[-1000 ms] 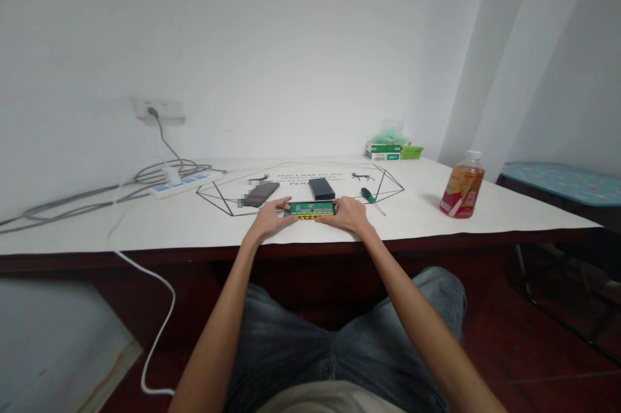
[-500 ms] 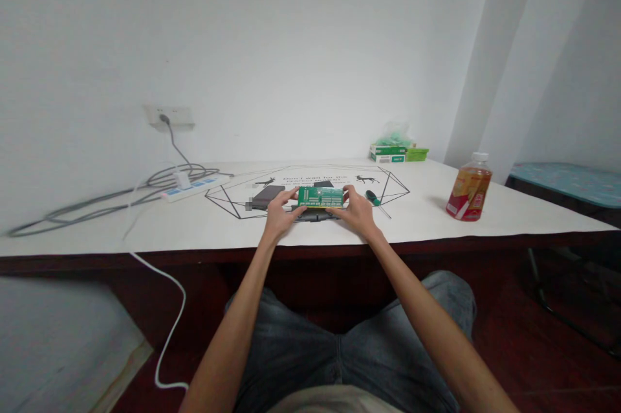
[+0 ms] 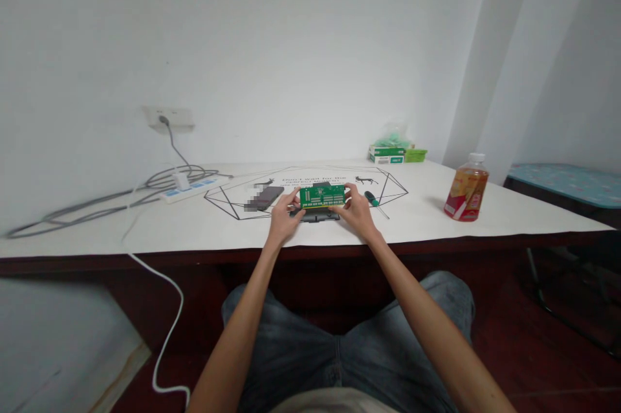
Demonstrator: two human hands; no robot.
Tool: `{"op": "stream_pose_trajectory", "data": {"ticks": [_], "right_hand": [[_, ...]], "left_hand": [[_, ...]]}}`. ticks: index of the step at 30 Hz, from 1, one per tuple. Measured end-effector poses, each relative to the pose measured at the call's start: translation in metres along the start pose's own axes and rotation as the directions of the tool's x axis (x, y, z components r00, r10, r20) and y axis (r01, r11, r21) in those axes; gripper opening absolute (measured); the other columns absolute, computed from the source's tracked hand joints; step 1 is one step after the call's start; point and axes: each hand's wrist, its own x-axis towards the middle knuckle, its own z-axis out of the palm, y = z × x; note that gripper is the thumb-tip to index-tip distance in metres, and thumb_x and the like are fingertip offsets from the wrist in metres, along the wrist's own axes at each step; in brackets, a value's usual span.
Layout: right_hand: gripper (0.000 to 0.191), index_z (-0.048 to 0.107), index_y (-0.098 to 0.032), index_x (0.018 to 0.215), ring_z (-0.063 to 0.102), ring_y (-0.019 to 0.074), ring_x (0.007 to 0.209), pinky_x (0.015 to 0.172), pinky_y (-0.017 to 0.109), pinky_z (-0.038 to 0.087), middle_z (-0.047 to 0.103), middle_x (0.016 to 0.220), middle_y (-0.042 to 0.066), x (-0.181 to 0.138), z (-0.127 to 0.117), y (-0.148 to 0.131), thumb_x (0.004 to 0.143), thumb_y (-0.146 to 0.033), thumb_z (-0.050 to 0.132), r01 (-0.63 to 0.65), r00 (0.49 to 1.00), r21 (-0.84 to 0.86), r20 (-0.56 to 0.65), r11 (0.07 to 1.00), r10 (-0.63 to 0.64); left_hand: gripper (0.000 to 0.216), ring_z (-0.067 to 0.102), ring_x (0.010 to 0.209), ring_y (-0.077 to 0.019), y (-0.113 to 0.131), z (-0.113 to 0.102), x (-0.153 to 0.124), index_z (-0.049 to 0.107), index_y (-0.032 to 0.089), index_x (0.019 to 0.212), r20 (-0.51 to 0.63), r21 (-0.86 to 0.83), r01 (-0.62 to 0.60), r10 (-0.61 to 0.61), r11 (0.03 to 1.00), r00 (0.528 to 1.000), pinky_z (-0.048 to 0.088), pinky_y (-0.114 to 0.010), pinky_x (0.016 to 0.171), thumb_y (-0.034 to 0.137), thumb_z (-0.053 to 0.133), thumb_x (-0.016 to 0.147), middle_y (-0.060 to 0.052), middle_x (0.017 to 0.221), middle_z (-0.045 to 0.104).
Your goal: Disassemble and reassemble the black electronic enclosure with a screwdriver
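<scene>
Between my two hands is a green circuit board (image 3: 322, 196), tilted so that its face with rows of pale connectors shows. My left hand (image 3: 285, 215) grips its left end, thumb at the lower edge. The right end is pinched by my right hand (image 3: 356, 211) in the same way. Under and just behind the board lies a black device or casing (image 3: 317, 215), mostly hidden by it. To the right of my right hand rests a screwdriver (image 3: 372, 199) with a black and green handle. A flat dark box-like object (image 3: 269, 197), partly pixelated, lies left of the board.
A bottle of reddish drink (image 3: 467, 188) stands on the right of the white table (image 3: 412, 225). Green and white boxes (image 3: 387, 154) with a plastic bag are at the back. On the left lie a power strip (image 3: 194, 189) and coiled grey cables (image 3: 97, 208).
The circuit board has tipped slightly and more of the black casing shows beneath it. Both hands keep their hold. The whole view has shifted a little.
</scene>
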Motion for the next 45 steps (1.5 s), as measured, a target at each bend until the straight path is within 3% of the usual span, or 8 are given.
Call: {"op": "stream_pose_trajectory", "data": {"ticks": [8,23,29,32,38,45], "right_hand": [[0.06,0.05,-0.018,0.129,0.065,0.0197,0.069,0.069,0.029,0.046,0.07,0.092,0.004,-0.001,-0.003,-0.004,0.078,-0.037,0.075,-0.027,0.999,-0.065,0.027,0.998,0.029],[0.059,0.054,-0.017,0.13,0.064,0.0162,0.063,0.064,0.028,0.048,0.069,0.089,0.003,0.0,-0.002,-0.003,0.075,-0.026,0.073,-0.075,0.994,0.085,0.08,0.994,0.068],[0.061,0.063,-0.015,0.118,0.064,0.0178,0.06,0.06,0.029,0.049,0.067,0.073,0.001,0.002,-0.01,-0.008,0.073,-0.054,0.077,-0.18,0.982,0.209,0.088,0.961,0.165],[0.061,0.063,-0.015,0.11,0.064,0.0185,0.059,0.056,0.028,0.047,0.066,0.069,0.001,0.0,-0.011,-0.011,0.075,-0.064,0.073,-0.2,0.979,0.22,0.074,0.955,0.188],[0.038,0.056,-0.021,0.086,0.061,0.0181,0.062,0.061,0.028,0.044,0.06,0.063,-0.002,-0.001,-0.009,-0.009,0.084,-0.058,0.066,-0.108,0.99,0.098,0.103,0.989,0.098],[0.024,0.054,-0.022,0.086,0.056,0.0177,0.068,0.067,0.028,0.039,0.061,0.071,0.0,-0.003,-0.011,-0.012,0.096,-0.044,0.057,0.104,0.986,-0.126,0.141,0.987,-0.086]], "left_hand": [[0.065,0.057,0.077,-0.0137,0.006,-0.002,0.0,0.064,0.022,0.137,0.036,0.006,0.066,-0.066,0.998,0.997,0.055,-0.03,0.075,0.018,0.067,0.072,0.0,0.092,0.058],[0.066,0.059,0.077,-0.0144,0.006,-0.003,0.0,0.067,0.021,0.134,0.029,-0.039,0.103,-0.102,0.994,0.994,0.055,-0.03,0.073,0.018,0.069,0.068,0.0,0.09,0.062],[0.039,0.064,0.088,-0.0213,0.004,-0.005,0.0,0.078,0.019,0.111,0.041,-0.042,0.112,-0.11,0.993,0.993,0.056,-0.035,0.077,0.042,0.068,0.082,-0.007,0.095,0.069],[0.038,0.066,0.093,-0.0238,0.006,-0.004,0.0,0.081,0.02,0.099,0.035,-0.045,0.114,-0.113,0.992,0.993,0.056,-0.035,0.077,0.051,0.066,0.084,-0.01,0.099,0.072],[0.052,0.069,0.081,-0.0229,0.003,-0.003,0.001,0.079,0.015,0.093,-0.037,-0.152,0.215,-0.223,0.965,0.974,0.058,-0.037,0.075,0.064,0.067,0.08,-0.011,0.095,0.076],[0.058,0.064,0.071,-0.0201,0.001,-0.002,0.003,0.074,0.014,0.088,-0.098,-0.24,0.298,-0.328,0.924,0.939,0.058,-0.035,0.066,0.07,0.067,0.075,-0.007,0.081,0.071]]}}
